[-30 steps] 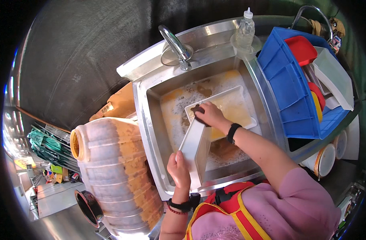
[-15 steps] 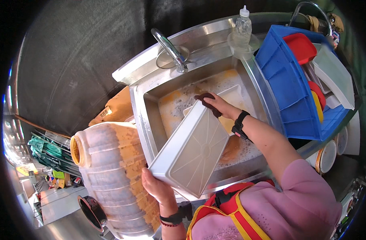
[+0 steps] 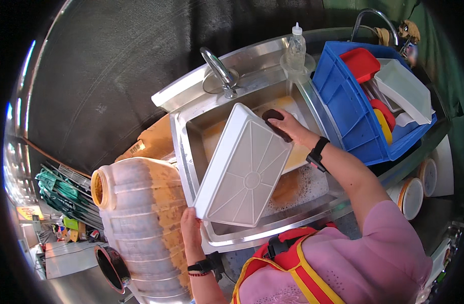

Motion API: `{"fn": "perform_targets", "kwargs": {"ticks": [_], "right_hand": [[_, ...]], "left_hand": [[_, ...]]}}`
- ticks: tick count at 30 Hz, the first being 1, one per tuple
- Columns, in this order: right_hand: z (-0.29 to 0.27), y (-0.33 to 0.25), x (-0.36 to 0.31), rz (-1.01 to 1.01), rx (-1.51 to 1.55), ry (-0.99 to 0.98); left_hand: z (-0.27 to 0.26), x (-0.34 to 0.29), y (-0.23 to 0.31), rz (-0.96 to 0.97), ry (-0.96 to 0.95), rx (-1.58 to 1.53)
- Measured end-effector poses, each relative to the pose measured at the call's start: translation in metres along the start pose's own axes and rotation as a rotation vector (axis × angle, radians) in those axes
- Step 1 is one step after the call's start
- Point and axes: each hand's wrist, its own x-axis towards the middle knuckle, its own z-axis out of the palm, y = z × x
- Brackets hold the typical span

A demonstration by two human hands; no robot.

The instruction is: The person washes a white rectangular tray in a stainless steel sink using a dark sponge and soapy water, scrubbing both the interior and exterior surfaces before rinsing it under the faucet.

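Note:
A white rectangular plastic tub [image 3: 242, 172] is tilted over the sink, its ribbed underside turned up toward me. My left hand [image 3: 191, 228] grips the tub's near left corner, fingers closed around it. My right hand [image 3: 293, 128] is closed on a dark brown scrubbing pad [image 3: 276, 124], which lies against the tub's far right edge. Below is the steel sink [image 3: 194, 129], holding sudsy, brownish water [image 3: 313, 187]. Another pale piece lies partly in that water, mostly hidden by the tub and my right arm.
A curved faucet [image 3: 218, 68] rises behind the sink. On the right stands a blue crate [image 3: 343, 109] with red, yellow and white plastic pieces. A clear squeeze bottle [image 3: 296, 50] is on the back ledge. To the left lies a large stained plastic barrel [image 3: 141, 218].
The tub has turned so that its underside faces me more, and its far end has risen. My right hand has shifted right with the pad; my left hand still holds the corner.

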Motion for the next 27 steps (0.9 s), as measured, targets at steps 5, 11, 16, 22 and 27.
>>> {"fn": "perform_targets", "kwargs": {"ticks": [5,11,16,22,27], "right_hand": [[0.016,-0.036,-0.002,-0.302,-0.364,-0.111],[0.058,-0.051,-0.019,-0.422,-0.571,-0.327],[0.077,-0.069,-0.032,-0.386,-0.661,-0.455],[0.079,-0.051,-0.028,-0.571,-0.631,-0.268],[0.082,-0.060,-0.031,-0.763,-0.524,0.012]], "left_hand": [[0.022,0.010,0.025,0.052,-0.090,0.356],[0.077,0.028,0.080,0.360,-0.155,0.300],[0.096,0.022,0.113,0.326,-0.161,0.114],[0.117,0.029,0.115,0.347,-0.029,0.039],[0.124,0.050,0.098,0.330,-0.054,-0.082]]}}
